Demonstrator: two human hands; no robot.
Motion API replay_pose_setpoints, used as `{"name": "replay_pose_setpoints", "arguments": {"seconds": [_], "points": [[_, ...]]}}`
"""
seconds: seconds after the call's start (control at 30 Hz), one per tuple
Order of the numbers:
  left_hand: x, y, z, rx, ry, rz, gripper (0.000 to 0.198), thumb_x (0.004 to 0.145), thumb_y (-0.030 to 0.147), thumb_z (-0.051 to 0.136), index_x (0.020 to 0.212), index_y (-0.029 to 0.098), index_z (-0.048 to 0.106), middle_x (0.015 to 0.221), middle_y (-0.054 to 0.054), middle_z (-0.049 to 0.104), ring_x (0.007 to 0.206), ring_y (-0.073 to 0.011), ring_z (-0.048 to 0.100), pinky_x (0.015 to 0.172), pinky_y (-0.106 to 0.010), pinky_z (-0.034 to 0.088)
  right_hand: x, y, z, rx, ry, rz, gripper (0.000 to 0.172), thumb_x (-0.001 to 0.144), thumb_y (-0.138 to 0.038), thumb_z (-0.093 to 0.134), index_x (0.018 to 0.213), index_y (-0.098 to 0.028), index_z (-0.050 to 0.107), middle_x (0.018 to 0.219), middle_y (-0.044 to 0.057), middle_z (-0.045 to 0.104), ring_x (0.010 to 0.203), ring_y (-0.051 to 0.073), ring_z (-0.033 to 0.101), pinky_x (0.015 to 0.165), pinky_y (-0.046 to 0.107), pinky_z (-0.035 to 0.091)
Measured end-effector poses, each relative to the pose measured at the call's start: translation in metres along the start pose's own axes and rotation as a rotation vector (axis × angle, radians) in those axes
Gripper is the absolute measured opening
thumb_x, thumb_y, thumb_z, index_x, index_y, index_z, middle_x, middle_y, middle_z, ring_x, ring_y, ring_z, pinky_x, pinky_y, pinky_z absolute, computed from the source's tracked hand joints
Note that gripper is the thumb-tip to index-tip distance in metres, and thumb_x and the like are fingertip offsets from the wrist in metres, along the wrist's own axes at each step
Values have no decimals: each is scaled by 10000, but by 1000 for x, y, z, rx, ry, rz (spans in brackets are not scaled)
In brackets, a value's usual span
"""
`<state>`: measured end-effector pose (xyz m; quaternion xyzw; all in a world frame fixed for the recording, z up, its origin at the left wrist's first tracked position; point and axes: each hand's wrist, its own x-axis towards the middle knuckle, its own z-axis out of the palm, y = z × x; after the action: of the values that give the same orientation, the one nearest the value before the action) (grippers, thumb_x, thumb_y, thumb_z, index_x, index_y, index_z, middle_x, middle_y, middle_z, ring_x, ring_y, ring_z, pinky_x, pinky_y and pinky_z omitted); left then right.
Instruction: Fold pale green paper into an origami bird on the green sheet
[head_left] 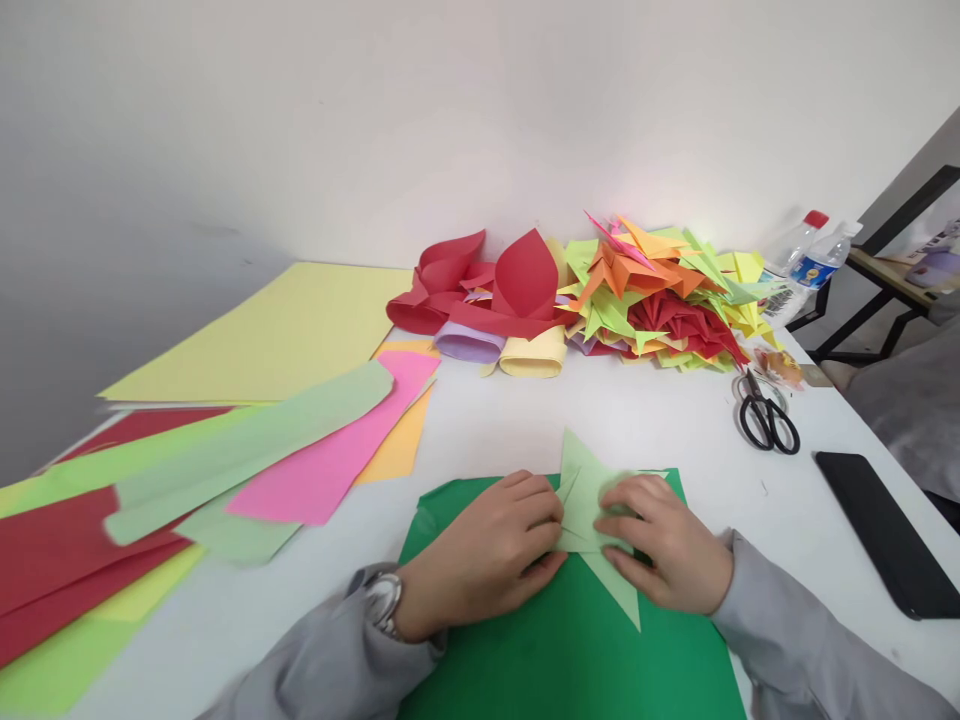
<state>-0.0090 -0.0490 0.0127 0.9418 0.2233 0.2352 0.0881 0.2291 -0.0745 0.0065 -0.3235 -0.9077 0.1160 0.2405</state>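
Pinching pale green fold [586,492], both hands' fingers [537,503], green sheet [570,655], white table [517,420], wall [375,120]

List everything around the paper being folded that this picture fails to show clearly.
All in the head view:
The middle of the light green paper is covered by the left hand and right hand; whether the hands pinch it or only press is unclear.
The dark green sheet is cut off by the bottom edge.
The label on the bottle is too small to read.
The face of the watch is half under the sleeve.
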Motion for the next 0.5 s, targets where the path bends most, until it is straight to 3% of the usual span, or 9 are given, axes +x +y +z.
{"name": "replay_pose_setpoints", "arguments": {"seconds": [0.3,0.5], "points": [[-1,-1,3,81,-3,16,224,885,182,518,669,159,574,708,-32,577,694,-170,510,649,-327,420,-1,-2,1,-147,52,-114,117,899,-177,542,957,-140,637,929,115,639,887,234,569,747,402,511],[0,-1,1,86,24,3,179,864,207,553,690,164,566,762,-50,616,755,-197,554,696,-359,455,-1,-4,0,-95,137,-73,185,900,-221,545,1063,-147,594,884,114,666,837,228,612,721,368,538]]}}
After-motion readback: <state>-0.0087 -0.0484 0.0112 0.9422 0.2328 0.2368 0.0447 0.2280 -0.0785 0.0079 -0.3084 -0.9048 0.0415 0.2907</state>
